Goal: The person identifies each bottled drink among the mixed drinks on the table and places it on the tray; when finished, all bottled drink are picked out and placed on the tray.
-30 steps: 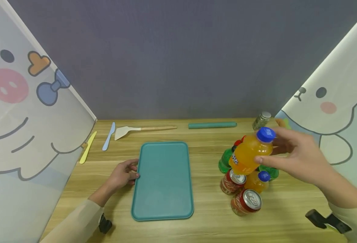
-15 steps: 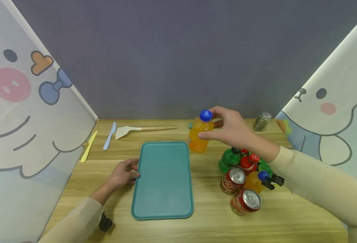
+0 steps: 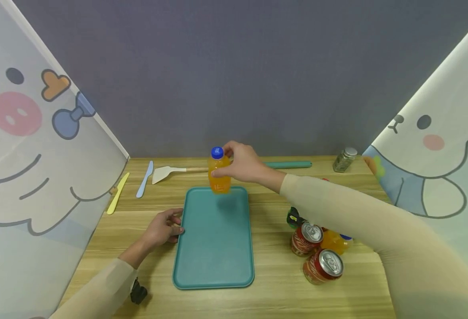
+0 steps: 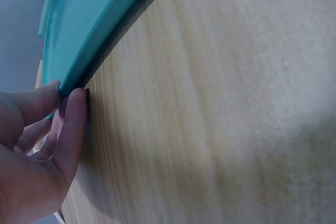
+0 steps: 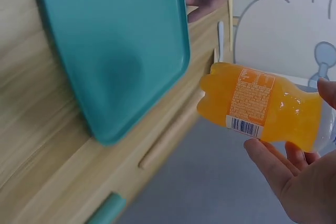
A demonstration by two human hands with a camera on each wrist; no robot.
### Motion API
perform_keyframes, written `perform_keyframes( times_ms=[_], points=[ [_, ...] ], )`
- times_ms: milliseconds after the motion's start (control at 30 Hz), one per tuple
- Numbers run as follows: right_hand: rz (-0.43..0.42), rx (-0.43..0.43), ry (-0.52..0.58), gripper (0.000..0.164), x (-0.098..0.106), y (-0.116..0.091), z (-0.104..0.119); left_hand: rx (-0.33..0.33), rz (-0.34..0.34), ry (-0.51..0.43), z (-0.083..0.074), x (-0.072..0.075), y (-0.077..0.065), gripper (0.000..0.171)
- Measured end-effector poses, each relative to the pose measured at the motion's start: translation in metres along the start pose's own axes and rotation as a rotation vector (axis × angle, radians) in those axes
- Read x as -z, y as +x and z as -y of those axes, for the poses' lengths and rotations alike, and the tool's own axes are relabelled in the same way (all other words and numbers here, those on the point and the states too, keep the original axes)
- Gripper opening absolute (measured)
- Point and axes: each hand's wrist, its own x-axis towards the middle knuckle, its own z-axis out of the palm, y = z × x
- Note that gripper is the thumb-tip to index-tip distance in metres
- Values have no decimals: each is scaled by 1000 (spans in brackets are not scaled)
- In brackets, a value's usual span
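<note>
My right hand (image 3: 243,164) grips an orange soda bottle (image 3: 220,175) with a blue cap, upright over the far edge of the teal tray (image 3: 214,243). In the right wrist view the bottle (image 5: 252,100) is apart from the tray, and its shadow falls on the tray's surface. My left hand (image 3: 162,228) holds the tray by its left rim. The left wrist view shows the thumb (image 4: 39,100) on top of the rim and the fingertips right beneath it. Nothing stands on the tray.
Right of the tray stand two red soda cans (image 3: 322,266) and another orange bottle (image 3: 333,241); my right sleeve hides more bottles. Along the back lie a yellow knife (image 3: 118,193), a blue knife (image 3: 145,179), a spatula (image 3: 162,173) and a teal stick (image 3: 289,164), with a spice jar (image 3: 344,159).
My right hand has carried the orange soda bottle left from above the drinks group to over the tray's far end, and the bottle has come upright. My left hand stays at the tray's rim.
</note>
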Motion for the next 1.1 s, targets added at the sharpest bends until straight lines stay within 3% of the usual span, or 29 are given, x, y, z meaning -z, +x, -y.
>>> perform_keyframes(
  times_ms=[267,533,1100],
  points=[
    [24,-18,-25,66,-49,32,6,9,11,6,0,2,0,67],
    [52,15,-71,66,-90,48,-2,22,-11,41,-2,2,1,68],
    [34,22,-25,66,-117,66,-16,16,-24,68,-6,0,5,68]
  ],
)
